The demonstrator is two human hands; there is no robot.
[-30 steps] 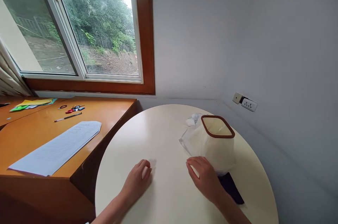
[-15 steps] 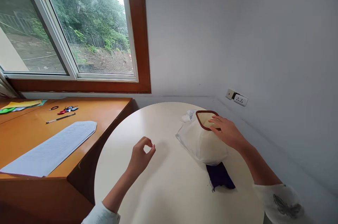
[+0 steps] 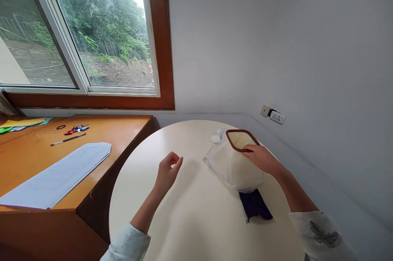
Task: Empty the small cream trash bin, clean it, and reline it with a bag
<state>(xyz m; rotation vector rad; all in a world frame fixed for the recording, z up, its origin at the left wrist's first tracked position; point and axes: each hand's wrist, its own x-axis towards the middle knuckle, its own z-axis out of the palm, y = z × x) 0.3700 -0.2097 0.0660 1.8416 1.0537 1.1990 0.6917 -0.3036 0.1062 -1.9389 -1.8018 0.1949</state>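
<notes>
A cream bin-like container [image 3: 242,171] stands on the round table, with a thin clear plastic bag around its sides. A brown rounded-square rim [image 3: 232,143] tops it, tilted toward me. My right hand [image 3: 260,157] grips this rim at the near right side, fingers over the opening and thumb hidden. My left hand [image 3: 167,169] hovers above the table left of the container, fingers curled toward the thumb with nothing visible in them. Just in front of the container lies a dark blue drawstring pouch [image 3: 255,204], partly under its near edge.
Crumpled white plastic [image 3: 217,136] lies behind the container. The white round table [image 3: 147,212] stands beside an orange-brown desk [image 3: 129,125] bearing paper sheets [image 3: 61,175], a pen [image 3: 68,139], keys [image 3: 76,129] and coloured papers [image 3: 23,123]. A wall socket [image 3: 277,117] is at the right.
My right hand has lowered and closed onto the brown rim. My left hand has shifted slightly, its thumb and fingers curling a little closer. The pouch stays in place.
</notes>
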